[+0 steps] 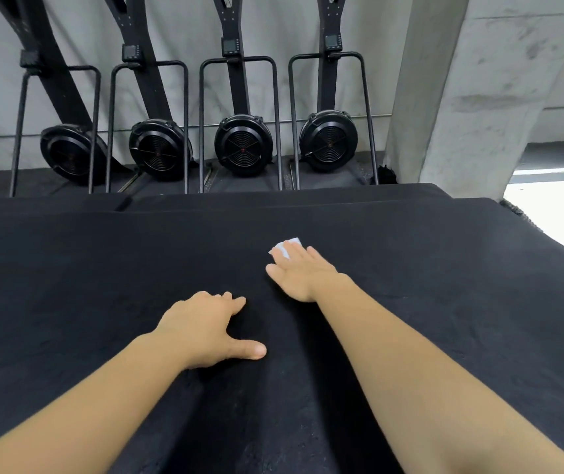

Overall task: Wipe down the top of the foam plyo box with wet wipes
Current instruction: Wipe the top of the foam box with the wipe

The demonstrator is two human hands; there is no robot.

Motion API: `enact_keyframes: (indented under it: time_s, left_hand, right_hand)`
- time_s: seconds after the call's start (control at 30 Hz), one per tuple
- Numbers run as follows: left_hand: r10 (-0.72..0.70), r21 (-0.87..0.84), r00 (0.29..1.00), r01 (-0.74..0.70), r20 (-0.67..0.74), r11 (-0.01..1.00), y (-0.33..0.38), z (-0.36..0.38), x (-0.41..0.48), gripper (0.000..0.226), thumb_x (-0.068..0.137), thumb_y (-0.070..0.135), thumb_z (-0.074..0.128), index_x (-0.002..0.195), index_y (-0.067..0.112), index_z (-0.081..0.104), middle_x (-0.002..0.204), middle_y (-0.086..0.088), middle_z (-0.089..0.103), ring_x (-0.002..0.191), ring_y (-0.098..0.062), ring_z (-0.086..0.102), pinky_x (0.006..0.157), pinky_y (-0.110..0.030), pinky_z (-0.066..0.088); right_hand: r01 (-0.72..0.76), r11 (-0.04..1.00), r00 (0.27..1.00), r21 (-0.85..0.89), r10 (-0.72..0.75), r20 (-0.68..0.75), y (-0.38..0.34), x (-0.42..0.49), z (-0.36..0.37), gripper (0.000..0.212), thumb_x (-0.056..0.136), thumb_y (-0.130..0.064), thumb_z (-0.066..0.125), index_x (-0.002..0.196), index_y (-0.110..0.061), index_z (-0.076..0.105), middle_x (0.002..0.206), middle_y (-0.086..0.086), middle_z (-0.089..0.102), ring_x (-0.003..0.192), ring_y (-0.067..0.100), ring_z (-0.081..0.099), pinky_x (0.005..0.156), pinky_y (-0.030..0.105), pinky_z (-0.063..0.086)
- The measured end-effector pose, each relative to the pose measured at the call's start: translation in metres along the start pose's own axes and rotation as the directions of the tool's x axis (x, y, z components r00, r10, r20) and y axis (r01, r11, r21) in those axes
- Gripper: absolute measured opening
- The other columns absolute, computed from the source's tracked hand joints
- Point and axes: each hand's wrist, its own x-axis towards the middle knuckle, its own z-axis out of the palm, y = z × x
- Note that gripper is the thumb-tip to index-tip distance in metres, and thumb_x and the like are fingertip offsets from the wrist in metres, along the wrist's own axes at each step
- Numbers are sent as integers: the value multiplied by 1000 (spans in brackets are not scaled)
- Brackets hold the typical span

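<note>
Here we are over the black foam box [445, 302], its broad top filling the view below us. Our right hand [303, 275] lies flat, fingers [299, 256] straight, pressing the white wipe [287, 246] onto the top, out toward the far right part. Only a corner of the wipe peeks out past them. Our left hand [202, 331] rests nearer to us, released, thumb stretched out, holding nothing, just bracing on the surface.

The wipe looks thin, limp and damp, so we judge it would bunch or roll if pinched at an edge. A flat palm over its middle is the way to drive it. The foam top should give a little under pressure, and its rough skin may drag at the wipe, so firm, even strokes suit. Beyond the far edge stand four black fan machines [243, 145], with a concrete pillar [462, 97] to the right.
</note>
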Motion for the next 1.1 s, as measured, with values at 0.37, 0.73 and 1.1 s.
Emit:
enact_keyframes:
  time_s: [0.37,0.73,1.1]
  left_hand:
    - [-53,-29,963,47,-264,999,10,-15,53,70,83,74,42,131,25,55,125,7,62,121,-19,52,96,-35,36]
    - [-70,173,878,171,-474,970,-1,24,90,58,95,55,4,118,27,48,106,11,51,107,-18,49,94,-36,26]
    - [-66,167,853,176,-518,970,-2,30,89,43,97,31,15,126,30,47,119,15,48,109,-14,46,107,-44,10]
  right_hand:
    - [-246,966,968,-77,241,-74,126,-28,-40,54,102,-42,16,154,-27,20,164,-3,10,151,22,8,123,42,5]
    - [-398,917,913,11,397,-92,95,-8,-29,72,100,-56,17,160,-18,5,162,3,4,147,26,4,121,44,13]
    - [-11,983,999,184,5,32,-36,30,7,61,99,-54,23,150,-22,34,155,-4,20,143,22,17,118,43,21]
